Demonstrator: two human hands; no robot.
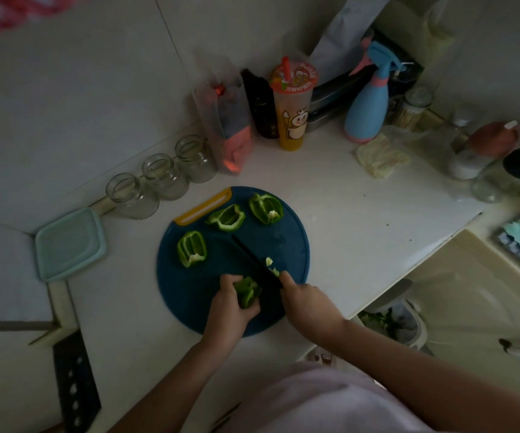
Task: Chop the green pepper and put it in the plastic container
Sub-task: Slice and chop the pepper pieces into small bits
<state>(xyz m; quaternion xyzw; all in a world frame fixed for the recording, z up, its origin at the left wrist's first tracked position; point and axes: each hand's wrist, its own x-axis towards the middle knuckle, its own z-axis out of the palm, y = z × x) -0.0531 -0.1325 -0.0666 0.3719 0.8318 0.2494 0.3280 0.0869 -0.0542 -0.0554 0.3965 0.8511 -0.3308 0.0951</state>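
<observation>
**Left hand (230, 307) and right hand (307, 303) at a blue cutting board (190, 292)**

On the white counter (330, 198), the round board carries all the green pepper. A pale green plastic container (69, 243) sits left of it, apart. Three pepper quarters (191, 253) lie across its far half. The left hand curls round a fourth pepper piece (247, 292). The right grips a black knife (252, 259), with pale scraps (269, 261) beside the blade.

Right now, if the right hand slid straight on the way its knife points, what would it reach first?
Probably the middle pepper piece, just beyond the knife tip; height is hard to judge.
</observation>
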